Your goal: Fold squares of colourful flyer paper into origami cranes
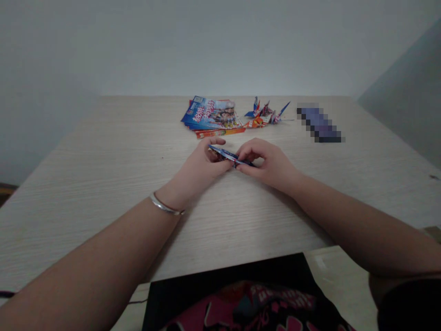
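A small folded piece of printed blue paper [230,156] sits between both hands, just above the light wooden table [103,151]. My left hand [203,166], with a silver bangle at the wrist, pinches its left end with thumb and fingers closed. My right hand [267,162] pinches the right end, fingers curled over it. Most of the paper is hidden by the fingers.
A stack of colourful printed sheets [211,116] lies further back on the table. Beside the stack are several folded paper cranes [264,113]. A blurred dark purple object [319,123] lies at the back right. A dark item with pink print [241,299] is near my lap.
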### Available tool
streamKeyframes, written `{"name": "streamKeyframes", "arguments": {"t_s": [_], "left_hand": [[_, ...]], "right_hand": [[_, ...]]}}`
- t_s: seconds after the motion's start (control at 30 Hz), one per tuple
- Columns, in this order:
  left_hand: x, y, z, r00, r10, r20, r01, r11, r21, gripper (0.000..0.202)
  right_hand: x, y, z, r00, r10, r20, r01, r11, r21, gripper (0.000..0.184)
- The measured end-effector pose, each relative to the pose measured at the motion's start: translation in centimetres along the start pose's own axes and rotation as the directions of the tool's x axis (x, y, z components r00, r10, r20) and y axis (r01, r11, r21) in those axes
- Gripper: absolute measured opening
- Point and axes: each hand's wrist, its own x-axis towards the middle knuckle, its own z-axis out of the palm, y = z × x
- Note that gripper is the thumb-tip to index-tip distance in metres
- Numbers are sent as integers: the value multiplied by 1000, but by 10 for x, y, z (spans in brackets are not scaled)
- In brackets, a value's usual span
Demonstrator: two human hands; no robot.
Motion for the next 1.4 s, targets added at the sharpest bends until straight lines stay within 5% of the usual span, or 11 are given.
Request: {"name": "streamKeyframes", "arguments": {"t_s": [0.17,0.3,0.5,0.7,0.97,1.4], "left_hand": [[-1,-2,-12,993,119,15,-119,955,272,42],[-7,6,-19,957,219,192,-291,753,590,12],[-8,10,-15,884,234,406,-465,533,707,11],[-11,14,-9,871,201,448,-491,340,802,17],[-12,12,-6,906,183,380,-422,343,839,18],[-14,16,5,931,148,335,-365,302,881,21]], "right_hand": [[0,9,-6,994,34,108,-24,996,-90,7],[-1,14,-10,979,46,198,-13,986,-167,4],[1,15,-11,956,-96,279,170,952,-253,3],[0,14,-9,958,-124,259,206,926,-318,10],[1,8,-9,980,3,201,77,918,-389,9],[5,-5,-6,924,314,217,-216,900,-378,18]]}}
